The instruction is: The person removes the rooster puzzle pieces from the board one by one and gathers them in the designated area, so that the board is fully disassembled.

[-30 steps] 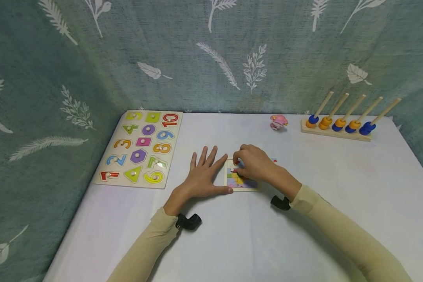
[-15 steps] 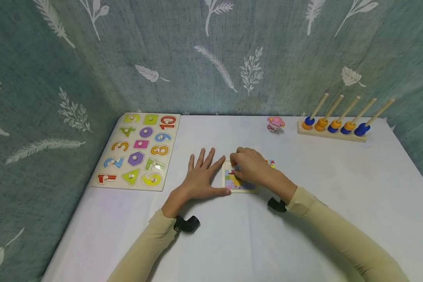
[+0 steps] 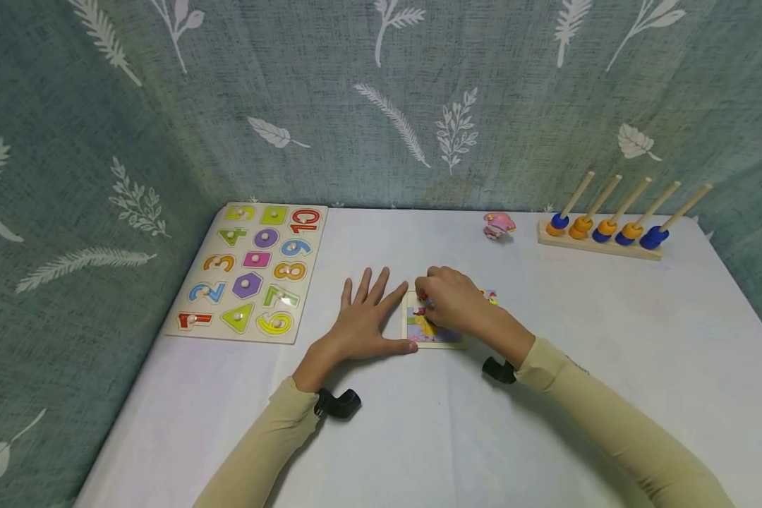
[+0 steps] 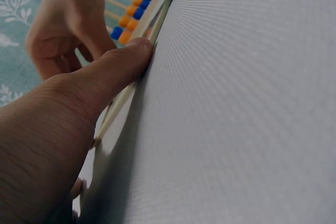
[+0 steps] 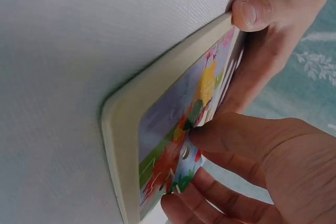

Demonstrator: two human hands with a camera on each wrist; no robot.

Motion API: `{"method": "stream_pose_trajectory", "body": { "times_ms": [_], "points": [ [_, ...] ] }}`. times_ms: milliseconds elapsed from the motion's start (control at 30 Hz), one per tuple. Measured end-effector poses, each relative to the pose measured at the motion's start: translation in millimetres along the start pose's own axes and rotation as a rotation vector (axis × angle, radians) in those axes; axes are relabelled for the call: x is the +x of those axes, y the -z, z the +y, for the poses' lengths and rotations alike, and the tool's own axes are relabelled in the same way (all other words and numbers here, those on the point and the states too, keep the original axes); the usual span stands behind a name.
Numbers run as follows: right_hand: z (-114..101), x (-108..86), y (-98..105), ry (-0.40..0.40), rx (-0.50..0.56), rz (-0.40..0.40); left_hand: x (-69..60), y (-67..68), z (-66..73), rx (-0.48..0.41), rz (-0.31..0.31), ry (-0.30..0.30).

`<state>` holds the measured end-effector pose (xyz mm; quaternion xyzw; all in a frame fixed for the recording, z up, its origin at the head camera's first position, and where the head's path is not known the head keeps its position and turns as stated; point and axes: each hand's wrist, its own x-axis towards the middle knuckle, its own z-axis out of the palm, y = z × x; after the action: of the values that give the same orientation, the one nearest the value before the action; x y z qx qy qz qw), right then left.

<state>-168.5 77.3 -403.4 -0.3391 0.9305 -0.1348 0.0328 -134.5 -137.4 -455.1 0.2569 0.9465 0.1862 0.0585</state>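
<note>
A small picture jigsaw puzzle in a pale wooden tray (image 3: 434,346) lies on the white table. My left hand (image 3: 360,328) is spread flat at its left side, with the index fingertip at the upper left corner and the thumb at the lower left one. In the right wrist view, my right hand (image 5: 283,166) pinches a puzzle piece (image 5: 188,169) between thumb and fingers, tilted over the picture. From the head view, the right hand (image 3: 457,300) covers much of the tray and hides that piece. Colourful puzzle parts (image 3: 490,295) show just beyond the right hand.
A number-and-shape peg board (image 3: 244,275) lies at the left. Toward the back stands a small pink figure (image 3: 499,225). At the back right is a wooden peg stand (image 3: 600,243) with blue and orange beads. A patterned cloth (image 3: 381,141) hangs behind the table.
My right hand has shifted slightly left over the puzzle, uncovering more of the colourful parts at its right. The left hand keeps its place. The head view has moved a little.
</note>
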Motion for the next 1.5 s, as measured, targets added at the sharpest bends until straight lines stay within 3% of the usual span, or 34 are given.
{"method": "stream_pose_trajectory", "body": {
  "times_ms": [267,667,1167,1500],
  "points": [
    [1.9,-2.7,-1.3,-0.002,0.065,0.037,-0.2,-0.6,0.8,0.004,-0.006,0.001],
    [5.1,-3.8,-0.8,0.013,0.071,0.027,0.7,1.3,1.8,0.006,-0.01,-0.008],
    [12.8,-8.5,20.5,0.077,0.081,0.046,1.0,2.3,1.8,0.015,-0.006,0.008],
    [25.8,-17.5,32.3,0.041,0.079,0.033,1.2,0.4,0.4,0.001,-0.018,0.013]
  ]
}}
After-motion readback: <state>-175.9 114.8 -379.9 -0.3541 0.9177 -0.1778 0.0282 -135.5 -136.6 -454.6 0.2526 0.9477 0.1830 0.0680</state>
